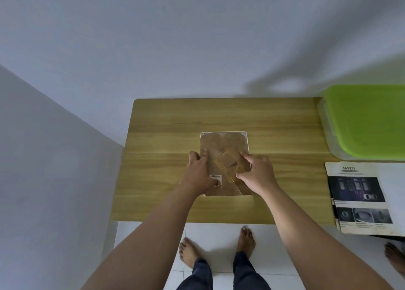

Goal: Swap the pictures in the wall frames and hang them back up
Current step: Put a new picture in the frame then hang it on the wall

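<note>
A white-edged picture frame (223,141) lies face down in the middle of the wooden table (164,125), its brown backing board up, with a fold-out stand and a barcode sticker (215,176). My left hand (200,173) rests on the frame's left side, fingers spread over the backing. My right hand (257,173) is on the right side, its fingers curled at the backing's right edge and the stand. Whether it grips the backing is unclear. No second frame is in view.
A clear storage box with a green lid (366,120) stands at the table's back right. A printed safety leaflet (361,197) lies at the right, overhanging the front edge. White walls close the back and left. Another person's foot (394,256) shows at the lower right.
</note>
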